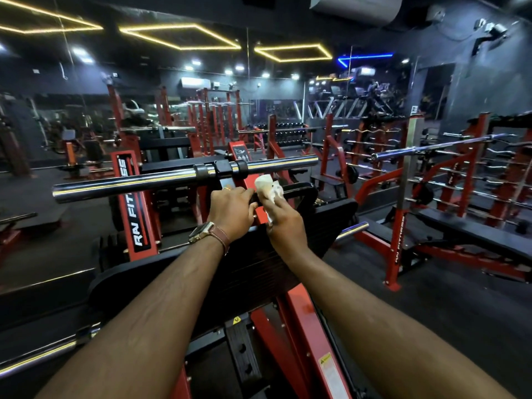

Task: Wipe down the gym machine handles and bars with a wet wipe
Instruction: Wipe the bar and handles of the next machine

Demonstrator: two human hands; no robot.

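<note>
A red and black gym machine stands in front of me, with a black padded platform (pixel 253 272) and a chrome bar (pixel 138 181) across its top. A black handle (pixel 299 190) juts out just below that bar. My right hand (pixel 285 223) holds a crumpled white wet wipe (pixel 269 187) against the handle. My left hand (pixel 231 210), with a watch on its wrist, grips the same handle just left of the wipe. The handle's near part is hidden under both hands.
A red upright with white lettering (pixel 134 203) stands to the left. A red bench rack with a loaded barbell (pixel 431 146) is on the right, with racks of bars behind it. Dumbbell racks (pixel 288 132) and more red frames fill the back. Dark floor lies on both sides.
</note>
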